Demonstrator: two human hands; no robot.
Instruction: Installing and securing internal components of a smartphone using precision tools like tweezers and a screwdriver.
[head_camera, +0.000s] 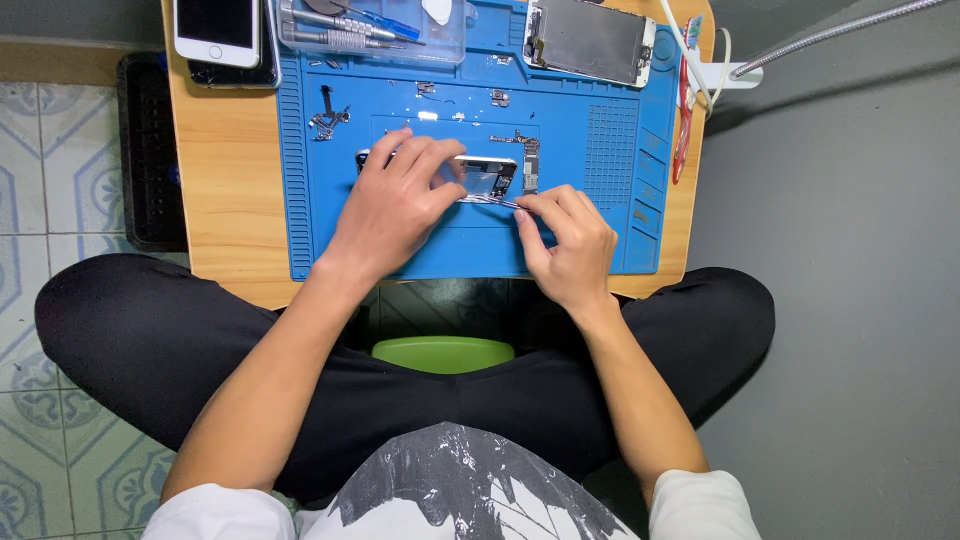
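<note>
Left hand (395, 205): pressed flat on shiny metal phone frame (487, 176).
Right hand (565, 240): at 3 o'clock, pinched thin tool (490, 201).
Mat (600, 140): ribbed blue rubber.

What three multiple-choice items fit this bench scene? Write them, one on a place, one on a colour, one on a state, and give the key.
1. Where does the white phone lie?
A. At the table's far left corner, off the mat
B. On the middle of the mat
C. On the floor tiles

2. What colour is the work mat?
A. Green
B. Blue
C. Grey

3. How is the opened phone body held?
A. Lifted clear of the table
B. Untouched by either hand
C. Flat on the mat, under the left hand, while the right hand pinches a thin strip at its near edge

Key: 1 A, since it rests on bare wood left of the mat; 2 B, since the mat is blue all over; 3 C, since the left hand's fingers spread over the body and the right fingertips close on the strip.
</note>
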